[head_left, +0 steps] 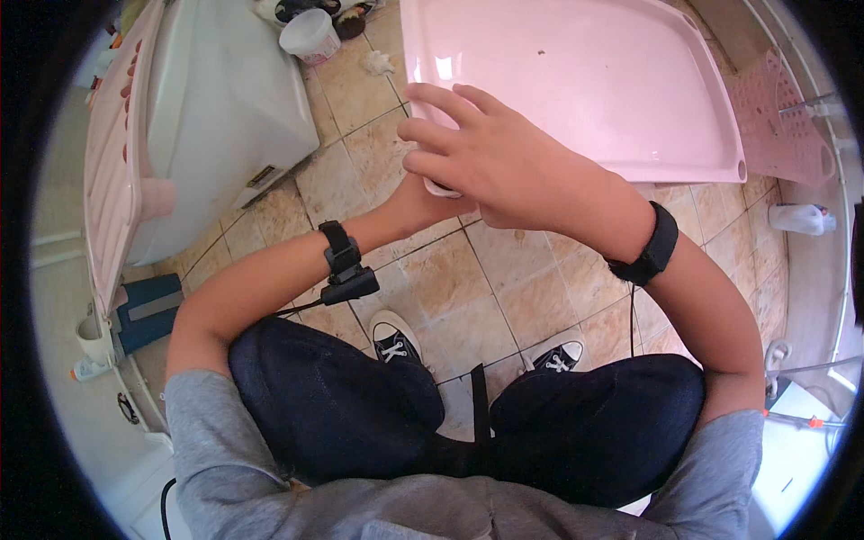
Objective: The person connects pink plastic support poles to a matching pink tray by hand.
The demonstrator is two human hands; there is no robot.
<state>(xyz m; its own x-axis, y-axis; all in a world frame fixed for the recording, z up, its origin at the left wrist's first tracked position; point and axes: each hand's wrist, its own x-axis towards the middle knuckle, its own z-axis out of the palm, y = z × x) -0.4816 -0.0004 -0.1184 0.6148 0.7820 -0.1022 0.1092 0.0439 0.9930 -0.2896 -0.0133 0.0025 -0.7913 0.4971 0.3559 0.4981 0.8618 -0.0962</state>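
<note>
My two hands meet in front of me, above the tiled floor. My left hand (421,203) is partly covered by the right one. It seems to be closed around a small white-rimmed thing (439,189), of which only a curved edge shows. Over it reaches my right hand (486,148), back up, fingers spread and slightly bent. Its lowest finger lies by the white rim, and whether it touches the rim is hard to tell. Just beyond the hands lies a large pink plastic tray (585,99) with a raised edge.
To the left stands a white rounded appliance (225,108) beside a pink ribbed panel (117,162). A white plastic tub (310,38) sits at the far left. On the right are a perforated pink basket (778,121) and a white bottle (799,219). My shoes (394,337) rest on the tiles.
</note>
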